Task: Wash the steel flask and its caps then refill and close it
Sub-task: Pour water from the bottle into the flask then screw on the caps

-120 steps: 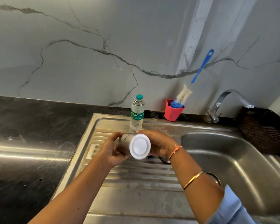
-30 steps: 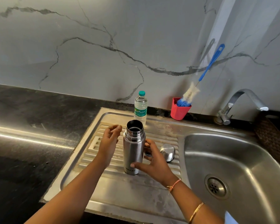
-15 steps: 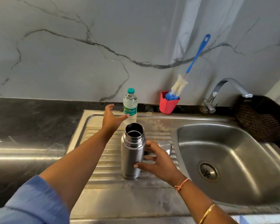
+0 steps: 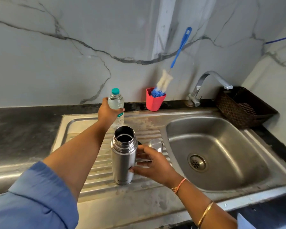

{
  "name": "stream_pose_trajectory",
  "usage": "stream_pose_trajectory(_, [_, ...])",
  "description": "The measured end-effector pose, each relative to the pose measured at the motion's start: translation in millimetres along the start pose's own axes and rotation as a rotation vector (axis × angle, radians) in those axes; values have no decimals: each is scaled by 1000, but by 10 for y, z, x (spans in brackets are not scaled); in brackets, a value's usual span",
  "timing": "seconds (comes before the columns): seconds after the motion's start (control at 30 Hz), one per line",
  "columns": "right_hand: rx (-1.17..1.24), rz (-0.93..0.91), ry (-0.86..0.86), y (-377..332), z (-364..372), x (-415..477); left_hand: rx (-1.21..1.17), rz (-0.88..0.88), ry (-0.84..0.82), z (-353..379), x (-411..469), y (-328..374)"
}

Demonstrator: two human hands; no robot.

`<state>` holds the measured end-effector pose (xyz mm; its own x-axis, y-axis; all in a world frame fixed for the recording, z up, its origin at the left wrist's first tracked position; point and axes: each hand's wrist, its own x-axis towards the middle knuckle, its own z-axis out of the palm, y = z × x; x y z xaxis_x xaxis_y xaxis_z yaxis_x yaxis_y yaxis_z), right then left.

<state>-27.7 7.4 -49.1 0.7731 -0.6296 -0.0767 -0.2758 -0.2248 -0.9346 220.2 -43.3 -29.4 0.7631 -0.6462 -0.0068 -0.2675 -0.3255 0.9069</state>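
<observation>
— How are the hands placed?
— The water bottle (image 4: 116,103) is gripped round its middle by the left hand (image 4: 108,113), fingers curled about it. The flask (image 4: 123,162) is held at its lower body by the right hand (image 4: 153,164), thumb and fingers wrapped round it.
— Where is the flask found?
— It is stood upright and uncapped on the ribbed draining board (image 4: 97,162), left of the basin (image 4: 221,146). A steel cap (image 4: 156,144) is laid just behind the right hand. A brush (image 4: 180,48) is propped in a red cup (image 4: 154,102) near the tap (image 4: 208,80).
</observation>
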Motion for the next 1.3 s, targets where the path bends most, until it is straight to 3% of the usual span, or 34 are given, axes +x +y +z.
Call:
stream_pose_trajectory(0.47, [101, -73, -53, -115, -55, -57, -179, -22, 341, -622, -879, -241])
stream_pose_trajectory(0.67, [97, -128, -90, -36, -90, -98, -65, -33, 534, -958, -1655, -360])
stream_pose_trajectory(0.9, [12, -279, 110, -73, -78, -266, -82, -67, 648, -839, -2490, -345])
stream_pose_trajectory(0.97, [-58, -297, 125, -165, -106, -329, -68, -50, 653, -719, -2679, -273])
stream_pose_trajectory(1.07, [-129, -378, -3, -360, -156, -448, -35, -3, 614, -456, -2928, -126])
stream_pose_trajectory(1.2, [-160, -458, -125, -710, -254, -605, -81, 23, 401, -129, -3086, -7])
stream_pose_trajectory(1.3, [-390, -488, -59, -944, -447, -676, -117, 32, 275, 68, -3135, 67])
